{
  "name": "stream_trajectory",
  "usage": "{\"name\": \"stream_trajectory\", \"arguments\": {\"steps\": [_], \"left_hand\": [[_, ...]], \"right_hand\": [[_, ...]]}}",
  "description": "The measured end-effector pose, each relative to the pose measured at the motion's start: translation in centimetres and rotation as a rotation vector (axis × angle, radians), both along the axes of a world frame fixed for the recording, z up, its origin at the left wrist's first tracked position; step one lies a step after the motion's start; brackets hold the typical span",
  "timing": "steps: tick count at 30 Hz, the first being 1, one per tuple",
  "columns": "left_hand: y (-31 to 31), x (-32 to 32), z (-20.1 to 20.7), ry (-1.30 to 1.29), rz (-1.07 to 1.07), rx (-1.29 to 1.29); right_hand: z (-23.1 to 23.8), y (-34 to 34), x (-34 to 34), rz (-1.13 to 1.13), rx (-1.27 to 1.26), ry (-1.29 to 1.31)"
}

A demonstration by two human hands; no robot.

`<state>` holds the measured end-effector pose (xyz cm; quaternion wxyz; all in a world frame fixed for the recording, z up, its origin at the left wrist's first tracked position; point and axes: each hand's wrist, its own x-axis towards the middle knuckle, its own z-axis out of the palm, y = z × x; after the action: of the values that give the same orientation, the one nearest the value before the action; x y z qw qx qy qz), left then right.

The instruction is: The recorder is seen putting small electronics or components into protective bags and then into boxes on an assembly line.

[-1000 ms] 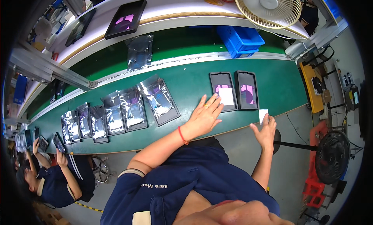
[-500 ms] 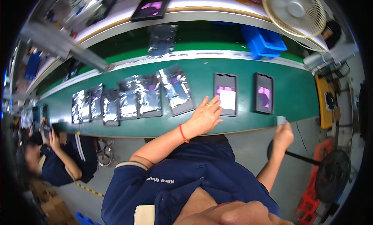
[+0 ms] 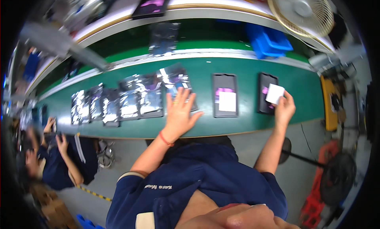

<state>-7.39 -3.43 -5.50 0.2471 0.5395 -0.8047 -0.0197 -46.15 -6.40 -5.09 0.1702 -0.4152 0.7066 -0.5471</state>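
My left hand (image 3: 180, 114) lies with spread fingers over the lower part of a dark tray in a shiny clear bag (image 3: 173, 76), and holds nothing. Pinched in my right hand (image 3: 285, 108) is a small white square card (image 3: 275, 93), tilted above the rightmost dark tray (image 3: 263, 104), whose pink insert it partly covers. Whether card and tray touch, I cannot tell. Between my hands stands another dark rectangular tray (image 3: 225, 79), with a second white square (image 3: 227, 102) lying on its pink insert.
Several bagged trays (image 3: 129, 104) line the green bench (image 3: 206, 128) at left. Behind stand a blue bin (image 3: 269, 43) and a shelf holding a fan (image 3: 303, 9) and a black tray (image 3: 152, 7). A co-worker (image 3: 65, 161) is at far left, a black floor fan (image 3: 337, 179) at right.
My left hand has moved left from the middle tray to the bagged tray, fingers spreading. My right hand has brought the white card up and left over the rightmost tray.
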Motion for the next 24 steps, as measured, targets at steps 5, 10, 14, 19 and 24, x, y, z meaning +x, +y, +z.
{"name": "stream_trajectory", "arguments": {"steps": [5, 10, 14, 19, 24], "left_hand": [[-0.6, -0.9, 0.6, 0.066, -0.019, 0.007], [-1.2, -3.2, 0.7, 0.086, -0.176, -0.012], [-1.7, -4.2, 0.7, 0.069, -0.348, -0.026], [-8.1, 1.6, 3.1, 0.088, -0.180, -0.080], [-20.5, 10.9, 0.9, -0.060, 0.029, 0.034]], "right_hand": [[1.4, 0.0, 1.2, -0.117, -0.055, 0.284], [1.5, -0.1, 3.6, -0.092, -0.050, 1.177], [1.0, 0.0, 6.1, 0.041, 0.122, 1.155], [2.6, 1.3, 7.7, 0.400, -0.109, 0.985], [1.2, 2.5, 14.3, 0.966, 0.124, 0.927]]}}
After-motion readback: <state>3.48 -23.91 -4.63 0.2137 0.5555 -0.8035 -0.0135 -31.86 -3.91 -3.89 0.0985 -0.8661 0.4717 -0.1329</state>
